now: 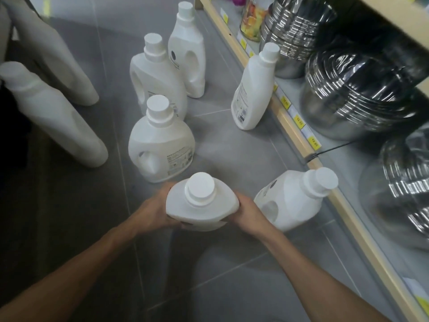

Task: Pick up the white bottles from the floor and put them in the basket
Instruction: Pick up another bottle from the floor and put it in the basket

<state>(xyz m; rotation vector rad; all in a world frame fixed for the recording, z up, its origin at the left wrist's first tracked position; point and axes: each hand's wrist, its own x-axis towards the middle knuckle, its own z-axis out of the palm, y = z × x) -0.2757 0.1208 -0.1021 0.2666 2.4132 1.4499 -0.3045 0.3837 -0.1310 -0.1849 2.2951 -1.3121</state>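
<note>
Both hands hold one white capped bottle (201, 203) over the grey tiled floor: my left hand (155, 209) grips its left side, my right hand (246, 211) its right side. Several more white bottles stand on the floor. A round jug (160, 145) is just beyond the held one, and another jug (292, 198) stands to its right by the shelf. Farther off are a handled jug (157, 80), a tall bottle (186, 52) and a slim bottle (254, 89). Two large blurred bottles (53, 117) stand at the left. No basket is in view.
A low shelf with a wooden edge (290, 122) and yellow price tags runs along the right side. On it stand stacks of shiny steel bowls (357, 94) and a glass jar (251, 18). A dark area lies along the left side of the floor.
</note>
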